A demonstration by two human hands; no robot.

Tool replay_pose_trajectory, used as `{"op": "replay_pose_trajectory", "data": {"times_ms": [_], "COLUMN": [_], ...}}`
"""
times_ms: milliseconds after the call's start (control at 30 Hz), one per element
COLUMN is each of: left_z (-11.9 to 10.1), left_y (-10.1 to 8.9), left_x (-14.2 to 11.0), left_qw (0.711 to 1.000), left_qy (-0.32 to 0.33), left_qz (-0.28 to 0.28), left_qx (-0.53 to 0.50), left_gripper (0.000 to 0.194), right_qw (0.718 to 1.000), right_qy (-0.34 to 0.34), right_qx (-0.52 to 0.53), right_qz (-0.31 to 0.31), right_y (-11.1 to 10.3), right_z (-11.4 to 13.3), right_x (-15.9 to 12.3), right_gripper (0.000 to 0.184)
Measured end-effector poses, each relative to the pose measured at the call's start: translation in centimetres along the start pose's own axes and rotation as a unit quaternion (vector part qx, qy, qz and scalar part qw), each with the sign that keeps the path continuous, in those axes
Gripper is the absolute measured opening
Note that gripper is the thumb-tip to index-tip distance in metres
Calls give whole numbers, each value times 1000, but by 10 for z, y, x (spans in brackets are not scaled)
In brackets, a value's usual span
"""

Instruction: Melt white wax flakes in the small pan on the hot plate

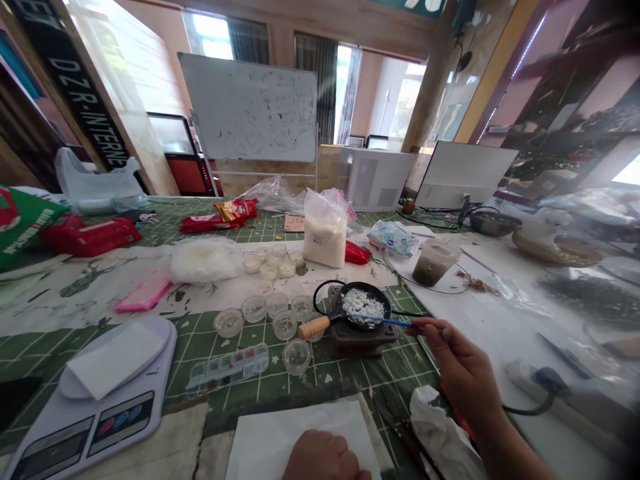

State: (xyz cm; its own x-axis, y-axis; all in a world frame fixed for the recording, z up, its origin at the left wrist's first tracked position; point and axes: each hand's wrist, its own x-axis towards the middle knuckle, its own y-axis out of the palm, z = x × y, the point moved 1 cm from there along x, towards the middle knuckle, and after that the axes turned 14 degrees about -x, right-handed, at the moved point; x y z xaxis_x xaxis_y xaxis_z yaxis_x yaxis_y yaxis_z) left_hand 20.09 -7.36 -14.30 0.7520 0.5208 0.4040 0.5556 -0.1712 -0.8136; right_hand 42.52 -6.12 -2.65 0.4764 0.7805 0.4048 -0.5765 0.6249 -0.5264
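My right hand [457, 360] pinches a thin blue stick [395, 322]. The stick's far end lies among white pellets [361, 303] in a small black frying pan [383, 290] with a wooden handle [314, 327]. Beneath the pan is a small dark hot plate [363, 339]. My left hand [323, 459] rests as a loose fist on a white sheet of paper [260, 433] at the bottom edge; nothing shows in its curled fingers. Left of the pan stand several clear round cups [297, 357] and a clear compartment box [230, 367] with small coloured bits.
A kitchen scale [125, 427] bearing a white sheet lies at left. Behind the pan stand a bag of pale granules [325, 233] and several filled cups [270, 269]. A murky plastic cup [434, 262] is at right. Crumpled tissue [437, 427] and a power strip [535, 383] flank my right forearm.
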Motion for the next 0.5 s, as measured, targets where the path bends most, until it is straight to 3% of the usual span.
{"op": "replay_pose_trajectory", "data": {"times_ms": [67, 200, 500], "left_z": [0, 1, 0], "left_y": [-1, 0, 0], "left_x": [0, -1, -1], "left_qw": [1000, 999, 1000], "left_qy": [5, 8, 4], "left_qz": [-13, -35, -22], "left_qx": [-6, -12, -6], "left_gripper": [27, 28, 35], "right_qw": [1000, 996, 999], "right_qy": [9, 22, -4], "right_qx": [-11, -51, -36], "right_qz": [4, -73, 9], "right_y": [-2, -7, -4], "right_z": [-2, -6, -1], "right_x": [1, 3, 3], "right_gripper": [32, 33, 30]}}
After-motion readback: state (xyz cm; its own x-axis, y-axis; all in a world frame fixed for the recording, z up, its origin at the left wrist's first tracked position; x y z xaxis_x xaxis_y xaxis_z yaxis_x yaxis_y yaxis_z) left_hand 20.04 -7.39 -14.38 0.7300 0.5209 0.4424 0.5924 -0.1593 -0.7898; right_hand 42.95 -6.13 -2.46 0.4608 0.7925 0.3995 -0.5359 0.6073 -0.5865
